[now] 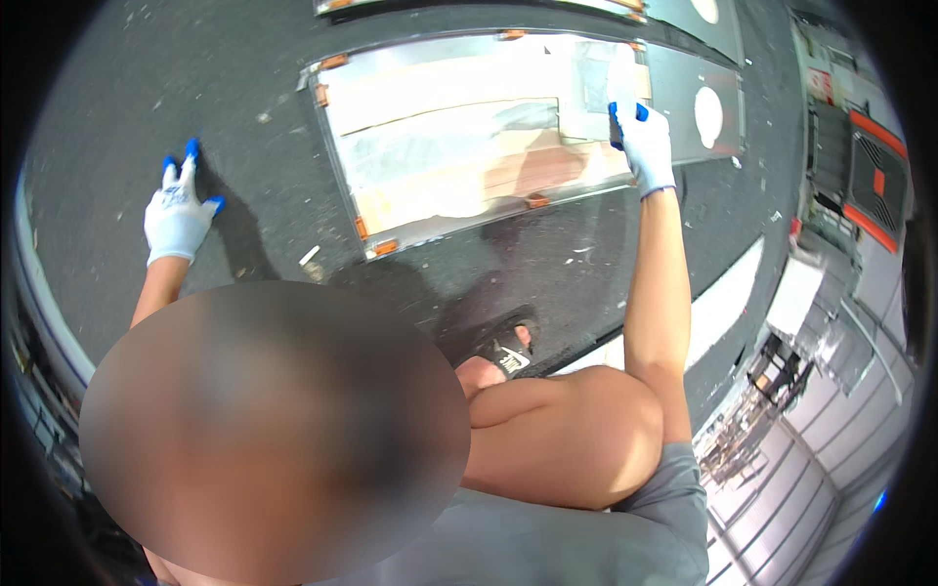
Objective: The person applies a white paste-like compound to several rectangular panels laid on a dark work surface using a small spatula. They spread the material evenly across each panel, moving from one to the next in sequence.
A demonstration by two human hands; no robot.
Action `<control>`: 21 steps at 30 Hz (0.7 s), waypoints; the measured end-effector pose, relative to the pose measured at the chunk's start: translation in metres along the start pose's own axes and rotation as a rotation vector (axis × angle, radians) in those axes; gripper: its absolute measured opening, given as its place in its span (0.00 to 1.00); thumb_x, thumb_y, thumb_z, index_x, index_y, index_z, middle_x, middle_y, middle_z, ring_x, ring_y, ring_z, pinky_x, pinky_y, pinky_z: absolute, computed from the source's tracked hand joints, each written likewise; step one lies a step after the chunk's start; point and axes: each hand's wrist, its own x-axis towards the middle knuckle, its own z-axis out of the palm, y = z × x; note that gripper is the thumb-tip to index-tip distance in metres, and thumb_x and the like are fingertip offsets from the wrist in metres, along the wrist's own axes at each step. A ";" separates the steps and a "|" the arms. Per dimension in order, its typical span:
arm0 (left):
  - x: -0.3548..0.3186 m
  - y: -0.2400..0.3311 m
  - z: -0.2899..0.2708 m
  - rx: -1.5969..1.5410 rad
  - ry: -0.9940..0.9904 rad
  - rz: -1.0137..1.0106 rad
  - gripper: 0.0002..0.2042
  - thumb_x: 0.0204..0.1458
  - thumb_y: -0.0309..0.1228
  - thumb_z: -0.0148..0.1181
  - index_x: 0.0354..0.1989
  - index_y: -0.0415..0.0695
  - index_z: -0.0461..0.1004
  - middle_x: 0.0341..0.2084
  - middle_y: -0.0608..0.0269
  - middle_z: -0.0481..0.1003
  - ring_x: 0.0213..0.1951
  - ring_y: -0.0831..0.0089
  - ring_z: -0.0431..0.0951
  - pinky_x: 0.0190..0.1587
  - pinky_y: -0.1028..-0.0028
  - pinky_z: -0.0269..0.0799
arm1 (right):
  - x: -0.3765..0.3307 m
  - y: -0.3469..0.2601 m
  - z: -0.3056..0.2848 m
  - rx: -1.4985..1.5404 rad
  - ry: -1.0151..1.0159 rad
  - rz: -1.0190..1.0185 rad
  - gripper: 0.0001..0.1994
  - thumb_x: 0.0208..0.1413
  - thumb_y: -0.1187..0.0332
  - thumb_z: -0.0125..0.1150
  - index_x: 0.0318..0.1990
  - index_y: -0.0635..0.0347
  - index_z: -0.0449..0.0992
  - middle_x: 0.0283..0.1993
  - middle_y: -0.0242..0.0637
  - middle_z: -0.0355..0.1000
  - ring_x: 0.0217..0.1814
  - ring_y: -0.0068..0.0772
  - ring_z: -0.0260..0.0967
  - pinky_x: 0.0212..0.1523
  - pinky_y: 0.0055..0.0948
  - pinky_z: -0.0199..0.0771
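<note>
bright light, seemingly from overhead, washes the flat panel [469,146] nearly white with glare; the pale object [622,76] in the right hand [649,148] loses its detail. the floor [98,127] reads dark, with a soft shadow beside the left hand [178,217]. straight edges bend toward the black rim. a smooth blur hides the lower left.

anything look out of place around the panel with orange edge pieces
A pale strip lies loose on the dark floor, left of the panel, with pale flecks scattered about; they look like stray litter.
</note>
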 end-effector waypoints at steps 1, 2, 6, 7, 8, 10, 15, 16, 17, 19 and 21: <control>0.001 -0.001 0.001 -0.021 -0.017 -0.009 0.52 0.54 0.43 0.75 0.83 0.71 0.44 0.79 0.51 0.57 0.65 0.46 0.77 0.64 0.54 0.78 | 0.011 0.007 -0.013 -0.044 0.003 -0.012 0.16 0.62 0.59 0.72 0.46 0.65 0.86 0.34 0.32 0.79 0.31 0.23 0.75 0.31 0.29 0.82; 0.002 -0.002 0.002 -0.016 -0.026 -0.002 0.52 0.54 0.43 0.75 0.83 0.71 0.44 0.79 0.51 0.56 0.65 0.46 0.77 0.64 0.54 0.78 | 0.021 0.015 -0.020 -0.075 0.053 -0.028 0.15 0.61 0.60 0.69 0.39 0.67 0.85 0.29 0.38 0.80 0.29 0.26 0.76 0.30 0.32 0.79; 0.005 -0.006 0.006 -0.020 -0.048 -0.004 0.53 0.53 0.41 0.75 0.83 0.73 0.43 0.80 0.51 0.55 0.62 0.46 0.79 0.63 0.55 0.79 | 0.058 0.048 -0.049 -0.212 0.176 -0.103 0.15 0.58 0.59 0.69 0.40 0.66 0.86 0.31 0.45 0.83 0.31 0.37 0.79 0.38 0.39 0.78; 0.007 -0.005 0.007 -0.034 -0.064 -0.015 0.54 0.53 0.41 0.76 0.83 0.73 0.43 0.80 0.51 0.55 0.62 0.46 0.79 0.62 0.55 0.79 | 0.066 0.054 -0.053 -0.197 0.202 -0.083 0.16 0.57 0.58 0.69 0.40 0.66 0.86 0.33 0.50 0.83 0.35 0.45 0.81 0.42 0.43 0.78; 0.008 -0.005 0.008 -0.039 -0.050 -0.016 0.54 0.53 0.39 0.76 0.83 0.74 0.42 0.80 0.53 0.54 0.61 0.47 0.80 0.62 0.55 0.79 | 0.070 0.060 -0.056 -0.236 0.233 -0.117 0.16 0.57 0.58 0.69 0.40 0.66 0.86 0.33 0.51 0.83 0.36 0.47 0.81 0.42 0.43 0.78; 0.008 -0.006 0.009 -0.046 -0.056 -0.029 0.54 0.53 0.38 0.76 0.83 0.74 0.42 0.80 0.54 0.53 0.61 0.48 0.80 0.62 0.56 0.80 | 0.074 0.064 -0.061 -0.211 0.263 0.010 0.17 0.57 0.58 0.69 0.41 0.65 0.86 0.36 0.55 0.83 0.40 0.54 0.82 0.45 0.46 0.78; 0.009 -0.008 0.012 -0.075 -0.056 -0.050 0.53 0.55 0.35 0.74 0.83 0.74 0.42 0.81 0.56 0.51 0.61 0.47 0.80 0.61 0.56 0.80 | 0.059 0.045 -0.068 -0.492 0.350 -0.116 0.14 0.60 0.58 0.64 0.39 0.62 0.85 0.37 0.56 0.82 0.43 0.60 0.81 0.47 0.48 0.78; 0.009 -0.009 0.013 -0.070 -0.042 -0.045 0.53 0.55 0.35 0.74 0.83 0.74 0.42 0.81 0.56 0.51 0.61 0.48 0.80 0.61 0.56 0.80 | 0.054 0.038 -0.069 -0.490 0.362 -0.105 0.14 0.61 0.59 0.64 0.39 0.62 0.85 0.38 0.55 0.82 0.43 0.59 0.81 0.47 0.48 0.78; 0.008 -0.009 0.014 -0.048 -0.026 0.001 0.50 0.55 0.44 0.71 0.83 0.71 0.44 0.80 0.50 0.53 0.63 0.45 0.78 0.63 0.55 0.78 | 0.050 0.032 -0.070 -0.487 0.379 -0.102 0.14 0.62 0.59 0.63 0.39 0.62 0.84 0.38 0.55 0.82 0.43 0.59 0.81 0.46 0.49 0.78; 0.005 -0.011 0.015 -0.019 0.026 0.096 0.48 0.57 0.62 0.64 0.83 0.67 0.48 0.78 0.39 0.55 0.67 0.39 0.73 0.66 0.52 0.73 | 0.041 0.020 -0.071 -0.488 0.398 -0.157 0.13 0.63 0.59 0.62 0.40 0.61 0.84 0.39 0.54 0.82 0.44 0.59 0.81 0.47 0.48 0.78; 0.009 -0.007 0.015 -0.039 -0.069 -0.026 0.51 0.55 0.45 0.72 0.83 0.72 0.42 0.80 0.51 0.52 0.64 0.47 0.77 0.63 0.56 0.78 | 0.037 0.012 -0.069 -0.520 0.414 -0.216 0.13 0.64 0.60 0.61 0.42 0.60 0.84 0.39 0.53 0.83 0.44 0.59 0.81 0.48 0.48 0.78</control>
